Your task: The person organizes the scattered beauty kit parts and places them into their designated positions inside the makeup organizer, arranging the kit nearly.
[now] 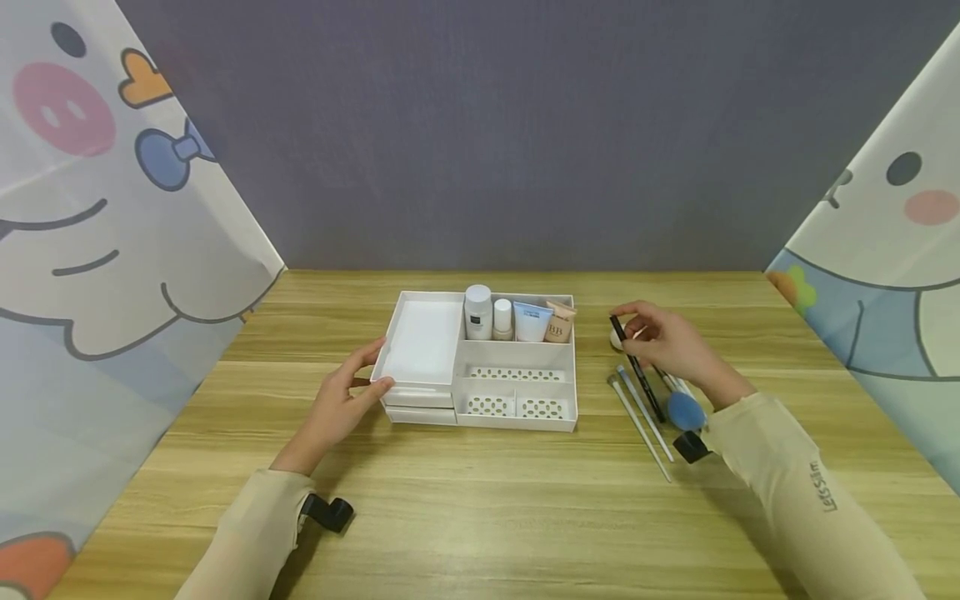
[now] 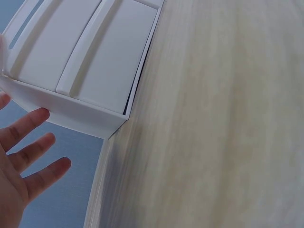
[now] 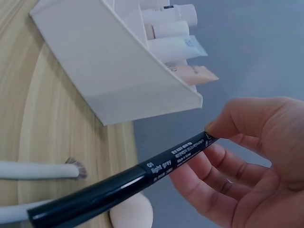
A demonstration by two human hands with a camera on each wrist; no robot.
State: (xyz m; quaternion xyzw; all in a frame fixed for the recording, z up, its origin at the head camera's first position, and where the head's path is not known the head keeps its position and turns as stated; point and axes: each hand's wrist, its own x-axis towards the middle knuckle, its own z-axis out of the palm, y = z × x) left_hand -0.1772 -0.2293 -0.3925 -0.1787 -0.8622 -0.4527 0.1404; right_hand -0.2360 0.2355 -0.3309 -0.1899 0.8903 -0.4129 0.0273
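White organiser (image 1: 480, 392) already holds four bottles and tubes; my right hand (image 1: 671, 346) pinches the black pencil (image 1: 636, 367) beside it, my left hand (image 1: 341, 404) rests open-fingered against its corner, brushes (image 1: 641, 417) still on the desk (image 1: 480, 517).

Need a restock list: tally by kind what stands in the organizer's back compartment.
Bottles: 2
Tubes: 2
Total: 4

Both arms wear beige sleeves; the right sleeve (image 1: 810, 492) carries grey lettering, and black wrist mounts (image 1: 327, 512) sit at the cuffs.
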